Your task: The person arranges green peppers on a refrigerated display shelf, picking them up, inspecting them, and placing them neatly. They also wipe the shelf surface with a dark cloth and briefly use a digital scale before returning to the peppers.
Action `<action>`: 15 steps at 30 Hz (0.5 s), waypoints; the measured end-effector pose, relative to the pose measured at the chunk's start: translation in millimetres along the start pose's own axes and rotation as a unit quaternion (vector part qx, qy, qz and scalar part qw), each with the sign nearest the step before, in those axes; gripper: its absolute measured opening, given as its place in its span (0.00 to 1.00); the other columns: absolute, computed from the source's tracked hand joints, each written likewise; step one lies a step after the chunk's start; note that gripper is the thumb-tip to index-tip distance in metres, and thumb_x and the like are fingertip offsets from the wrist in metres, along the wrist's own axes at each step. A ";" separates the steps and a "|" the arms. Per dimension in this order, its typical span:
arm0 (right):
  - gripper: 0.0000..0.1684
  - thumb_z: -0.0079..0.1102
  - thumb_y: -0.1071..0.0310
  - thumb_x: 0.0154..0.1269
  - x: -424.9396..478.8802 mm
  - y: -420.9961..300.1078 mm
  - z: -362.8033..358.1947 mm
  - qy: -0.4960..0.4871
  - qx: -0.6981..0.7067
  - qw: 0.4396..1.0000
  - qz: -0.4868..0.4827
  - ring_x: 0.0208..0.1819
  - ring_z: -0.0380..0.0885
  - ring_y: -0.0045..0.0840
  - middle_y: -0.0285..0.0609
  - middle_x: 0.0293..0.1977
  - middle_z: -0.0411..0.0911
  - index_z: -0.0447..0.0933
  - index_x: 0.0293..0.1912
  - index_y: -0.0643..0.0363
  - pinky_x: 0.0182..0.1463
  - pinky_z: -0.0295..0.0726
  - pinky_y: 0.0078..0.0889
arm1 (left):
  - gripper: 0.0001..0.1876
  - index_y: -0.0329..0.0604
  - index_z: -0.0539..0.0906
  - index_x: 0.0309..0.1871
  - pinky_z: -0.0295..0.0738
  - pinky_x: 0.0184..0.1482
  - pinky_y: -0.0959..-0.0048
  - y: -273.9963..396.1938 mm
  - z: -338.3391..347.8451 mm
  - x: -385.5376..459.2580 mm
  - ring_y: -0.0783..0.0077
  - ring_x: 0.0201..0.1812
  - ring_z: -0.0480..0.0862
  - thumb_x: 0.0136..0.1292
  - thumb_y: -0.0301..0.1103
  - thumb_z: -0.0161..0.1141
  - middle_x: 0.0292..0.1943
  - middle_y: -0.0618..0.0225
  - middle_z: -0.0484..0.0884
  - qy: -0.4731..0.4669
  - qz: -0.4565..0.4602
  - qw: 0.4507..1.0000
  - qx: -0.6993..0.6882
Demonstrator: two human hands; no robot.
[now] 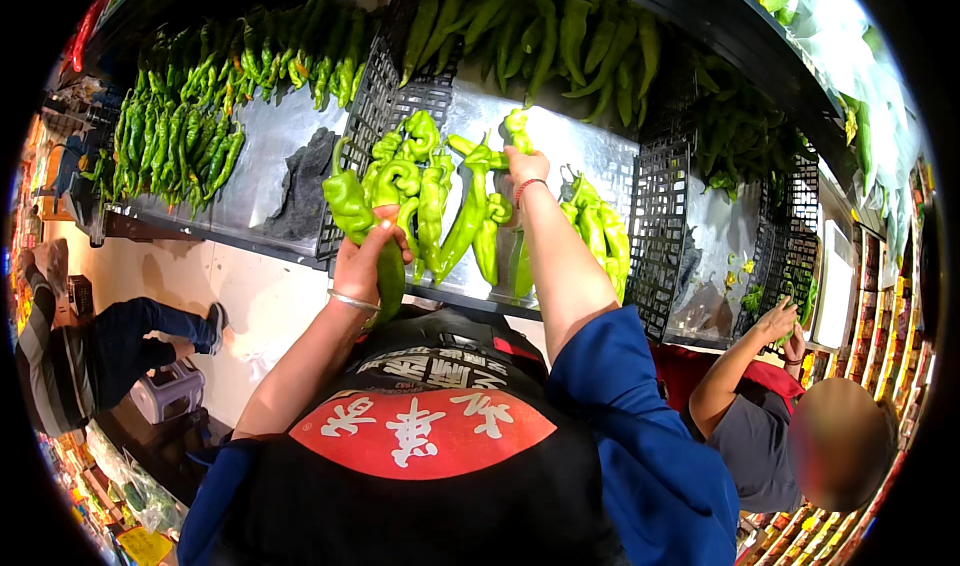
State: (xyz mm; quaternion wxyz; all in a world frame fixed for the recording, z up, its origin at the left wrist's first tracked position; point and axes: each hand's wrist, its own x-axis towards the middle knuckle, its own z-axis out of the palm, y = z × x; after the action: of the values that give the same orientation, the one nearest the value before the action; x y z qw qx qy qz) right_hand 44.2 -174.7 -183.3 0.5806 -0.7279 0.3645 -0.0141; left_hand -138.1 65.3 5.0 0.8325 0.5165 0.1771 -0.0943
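Note:
My left hand (365,260) holds a large, wrinkled green pepper (349,200) near the front edge of a metal display tray (480,108). Its stem points up and away from me. More green pepper (391,285) hangs below my fingers; whether it is the same one I cannot tell. Farther back, my right hand (528,167) grips a light green pepper (517,127). Between my hands, several long light green peppers (431,221) lie side by side on the metal. Another pile of them (600,228) sits to the right of my right forearm, partly hidden by it.
Black plastic lattice dividers (660,206) flank the tray. At the left are thin green chillies (176,138) and a dark cloth (304,183). Long green peppers (540,33) line the back. A co-worker's hands (776,324) handle greens at the right; another person (150,333) is at the left.

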 end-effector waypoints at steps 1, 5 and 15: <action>0.23 0.71 0.65 0.53 0.0 -4.6 -3.3 -0.007 0.026 1.000 -0.007 0.35 0.78 0.29 0.43 0.35 0.79 0.74 0.46 0.66 0.34 0.79 0.31 | 0.19 0.37 0.74 0.56 0.74 0.34 0.72 0.4 -2.7 0.1 0.69 0.29 0.79 0.67 0.38 0.60 0.30 0.64 0.78 0.010 -0.003 1.000 -0.001; 0.22 0.61 0.72 0.58 -51.7 -64.3 -48.1 0.083 0.142 0.925 -0.344 0.44 0.75 0.28 0.46 0.41 0.78 0.69 0.52 0.65 0.54 0.73 0.30 | 0.22 0.36 0.73 0.58 0.74 0.33 0.71 1.5 -14.4 4.2 0.69 0.28 0.79 0.66 0.39 0.60 0.29 0.64 0.78 0.043 -0.017 0.999 -0.011; 0.21 0.55 0.55 0.73 -183.6 -101.9 -89.4 -0.309 0.124 0.924 -0.190 0.37 0.80 0.23 0.40 0.36 0.81 0.70 0.52 0.64 0.45 0.79 0.27 | 0.33 0.39 0.63 0.68 0.77 0.51 0.68 11.0 26.0 27.6 0.70 0.47 0.81 0.65 0.41 0.65 0.49 0.64 0.81 -0.091 -0.045 0.994 -0.029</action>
State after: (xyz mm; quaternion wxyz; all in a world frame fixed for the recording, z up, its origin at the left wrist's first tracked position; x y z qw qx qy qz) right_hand -77.8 -142.8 6.9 0.7362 -0.6742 0.0173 0.0567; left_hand -103.9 47.7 13.7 0.8546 0.4731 0.1265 -0.1730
